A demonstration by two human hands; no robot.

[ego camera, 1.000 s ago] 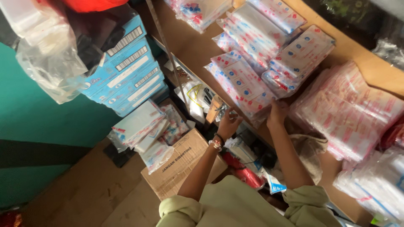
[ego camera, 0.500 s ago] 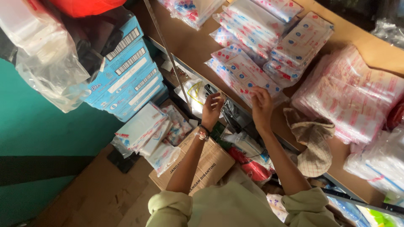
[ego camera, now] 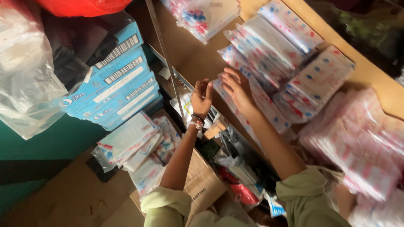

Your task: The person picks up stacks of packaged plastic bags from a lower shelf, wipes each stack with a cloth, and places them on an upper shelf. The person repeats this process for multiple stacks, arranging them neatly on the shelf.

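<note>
- Two hands up at the shelf: right hand (ego camera: 236,86) rests fingers on a clear packet (ego camera: 252,94), not gripping it.
- Left hand (ego camera: 202,97) hangs open at nine o'clock, touching nothing.
- Packet's long axis runs ten to four.

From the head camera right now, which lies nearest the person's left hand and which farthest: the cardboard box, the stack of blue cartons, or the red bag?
Measured from the left hand:
1. Cardboard box, just below the hand, beside the forearm.
2. Stack of blue cartons, off to the hand's left in the picture.
3. Red bag, at the top edge, farthest.
</note>
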